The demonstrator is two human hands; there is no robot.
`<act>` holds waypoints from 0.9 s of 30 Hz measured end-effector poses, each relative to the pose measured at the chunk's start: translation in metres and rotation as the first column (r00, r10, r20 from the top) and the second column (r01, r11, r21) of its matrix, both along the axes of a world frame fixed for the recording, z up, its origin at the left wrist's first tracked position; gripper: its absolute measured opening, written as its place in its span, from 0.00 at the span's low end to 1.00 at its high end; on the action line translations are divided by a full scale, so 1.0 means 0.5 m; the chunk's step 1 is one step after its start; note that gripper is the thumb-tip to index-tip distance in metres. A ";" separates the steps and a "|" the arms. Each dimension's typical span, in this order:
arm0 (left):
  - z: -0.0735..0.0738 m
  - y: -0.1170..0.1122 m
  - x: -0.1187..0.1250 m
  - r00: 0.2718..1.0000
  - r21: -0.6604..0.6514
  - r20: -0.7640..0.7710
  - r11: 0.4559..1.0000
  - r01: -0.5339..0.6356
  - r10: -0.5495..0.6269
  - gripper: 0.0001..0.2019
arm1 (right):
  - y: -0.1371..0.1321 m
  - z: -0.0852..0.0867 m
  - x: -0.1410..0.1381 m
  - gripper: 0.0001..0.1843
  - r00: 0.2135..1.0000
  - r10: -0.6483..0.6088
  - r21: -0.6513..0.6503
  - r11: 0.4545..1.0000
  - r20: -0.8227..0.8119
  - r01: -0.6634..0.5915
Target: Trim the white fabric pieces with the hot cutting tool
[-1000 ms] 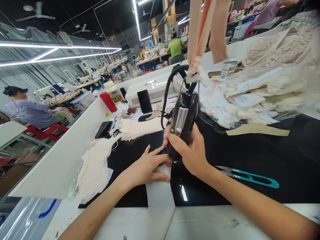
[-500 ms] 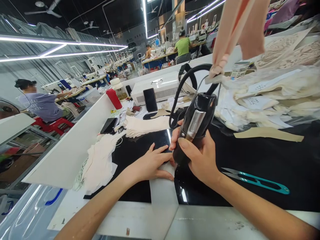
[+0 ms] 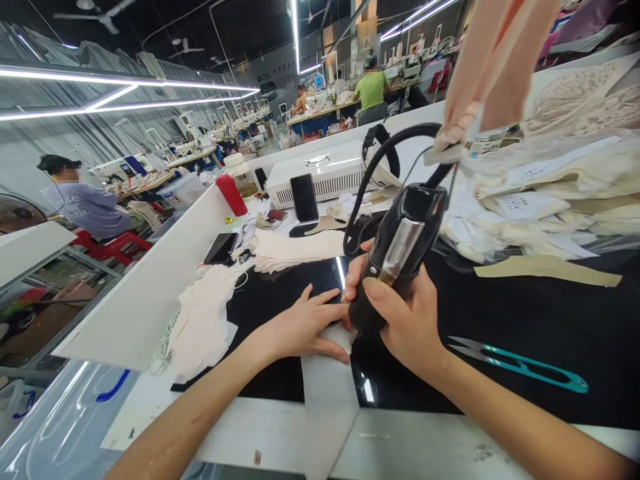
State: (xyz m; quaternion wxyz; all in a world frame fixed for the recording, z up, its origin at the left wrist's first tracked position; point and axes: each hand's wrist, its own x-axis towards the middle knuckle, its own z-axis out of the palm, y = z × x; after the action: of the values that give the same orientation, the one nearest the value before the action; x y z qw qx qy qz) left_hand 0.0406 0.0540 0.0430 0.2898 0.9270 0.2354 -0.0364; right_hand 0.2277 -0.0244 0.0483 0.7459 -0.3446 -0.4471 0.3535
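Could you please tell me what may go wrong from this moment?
The left hand has its fingertips close to the lower end of the black tool in the right hand, so a slip might hit them. The pale strip reaches the front edge of the table and could snag there. The blades of the teal snips lie near the right wrist, which might brush them.

Teal snips [image 3: 545, 374] lie at the right, with a curved tan piece [image 3: 547, 269] farther back. A dark phone [image 3: 304, 198] stands upright in front of a white box [image 3: 325, 175] with a slotted side. Left of them are a lidded jar [image 3: 243, 180] and a red container [image 3: 231, 195]. Another dark phone [image 3: 221, 249] lies flat beside a white partition [image 3: 140, 300]. Beyond, a person in purple [image 3: 85, 207] sits on a red stool [image 3: 125, 248].
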 end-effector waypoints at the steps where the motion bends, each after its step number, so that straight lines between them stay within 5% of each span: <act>1: 0.001 0.000 0.001 1.000 -0.006 -0.007 1.000 -0.002 0.002 0.26 | -0.002 -0.001 0.000 0.22 1.000 -0.001 0.001 1.000 -0.001 0.001; 8: -0.002 -0.010 0.000 1.000 0.093 0.005 0.996 0.003 -0.003 0.28 | -0.004 -0.007 -0.004 0.22 0.999 0.036 0.001 0.999 0.029 -0.036; 11: -0.011 -0.060 -0.019 0.990 0.290 0.116 0.951 -0.109 0.078 0.25 | -0.003 -0.006 -0.006 0.24 1.000 0.026 0.003 1.000 0.004 -0.026; 14: -0.027 -0.136 -0.041 0.960 0.473 0.217 0.841 -0.261 0.176 0.09 | -0.005 0.004 -0.007 0.25 0.999 0.031 0.010 0.999 -0.014 -0.031; 18: -0.044 -0.203 -0.052 0.965 0.547 0.211 0.799 -0.249 0.157 0.02 | -0.011 0.035 0.004 0.28 0.997 0.039 -0.031 0.999 0.062 -0.037; 23: -0.039 -0.171 -0.071 0.973 0.555 0.229 0.818 -0.148 0.021 0.14 | -0.017 0.071 0.027 0.27 0.976 0.036 -0.029 0.999 0.213 -0.031; 27: -0.037 -0.129 -0.097 0.960 0.523 0.255 0.852 -0.039 -0.113 0.16 | -0.018 0.057 0.023 0.23 0.972 -0.042 0.032 0.999 0.229 0.035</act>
State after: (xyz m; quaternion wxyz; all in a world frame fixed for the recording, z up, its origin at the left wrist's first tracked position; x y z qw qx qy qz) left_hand -0.0080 -0.0105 0.0243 0.0562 0.9709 0.1754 0.1529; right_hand 0.2391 -0.0334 0.0765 0.7005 -0.3815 -0.5286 0.2904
